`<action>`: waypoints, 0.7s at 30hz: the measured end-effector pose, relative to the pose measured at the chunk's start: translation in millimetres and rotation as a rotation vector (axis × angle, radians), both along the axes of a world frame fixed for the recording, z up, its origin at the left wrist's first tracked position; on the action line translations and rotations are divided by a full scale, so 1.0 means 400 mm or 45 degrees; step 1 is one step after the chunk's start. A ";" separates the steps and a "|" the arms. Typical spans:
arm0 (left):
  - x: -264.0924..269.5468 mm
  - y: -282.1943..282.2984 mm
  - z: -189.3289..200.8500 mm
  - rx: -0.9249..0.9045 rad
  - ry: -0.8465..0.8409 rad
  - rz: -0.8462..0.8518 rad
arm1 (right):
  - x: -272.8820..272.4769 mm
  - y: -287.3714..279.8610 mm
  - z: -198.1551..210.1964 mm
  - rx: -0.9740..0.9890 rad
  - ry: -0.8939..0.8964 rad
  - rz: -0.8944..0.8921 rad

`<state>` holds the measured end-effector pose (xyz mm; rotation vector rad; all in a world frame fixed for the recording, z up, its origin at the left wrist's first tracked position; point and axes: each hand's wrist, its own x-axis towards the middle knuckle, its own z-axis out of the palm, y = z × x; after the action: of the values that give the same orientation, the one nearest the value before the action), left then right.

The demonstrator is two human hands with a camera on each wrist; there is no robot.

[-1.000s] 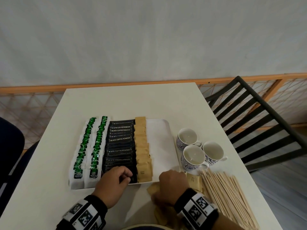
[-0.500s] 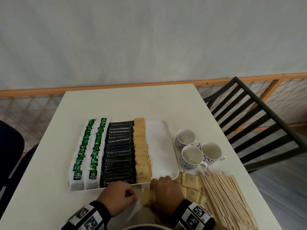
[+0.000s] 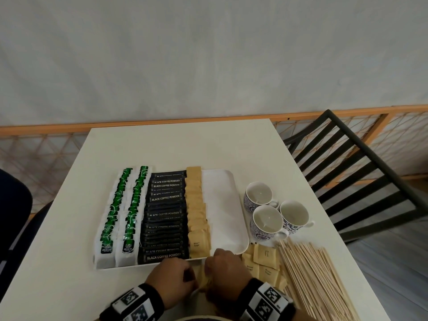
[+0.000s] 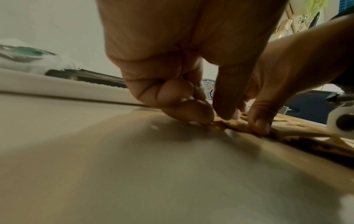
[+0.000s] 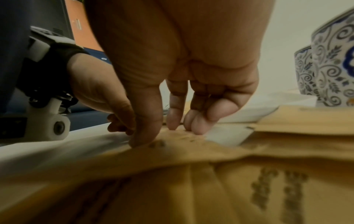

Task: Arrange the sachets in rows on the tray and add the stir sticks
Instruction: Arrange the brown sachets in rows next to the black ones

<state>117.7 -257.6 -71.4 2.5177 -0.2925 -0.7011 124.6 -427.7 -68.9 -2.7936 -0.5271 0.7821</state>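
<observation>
Sachets in green, black and tan rows fill the left of the white rectangular tray (image 3: pixel 222 205) on the white counter (image 3: pixel 185 149). Loose tan paper sachets (image 3: pixel 264 262) lie beside thin wooden stir sticks (image 3: pixel 317 281). Left hand (image 3: pixel 171 281) and right hand (image 3: pixel 225 272) fingers (image 5: pixel 172 119) pinch one tan sachet (image 4: pixel 229 123) on the counter.

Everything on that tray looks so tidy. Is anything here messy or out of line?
Yes. The brown sugar sachets off the tray's near right corner lie in a loose heap, overlapping at odd angles, unlike the neat rows. The brown row on the tray also drifts slightly rightward toward the near end. Nothing looks spilled or torn.
</observation>
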 end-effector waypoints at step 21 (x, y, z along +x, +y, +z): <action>-0.002 0.014 0.013 -0.110 -0.035 -0.083 | 0.012 -0.004 0.025 0.301 0.007 0.043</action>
<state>116.8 -251.9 -66.0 2.4471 -0.4072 -0.6650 129.4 -429.2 -58.7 -2.5717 -0.6234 0.6847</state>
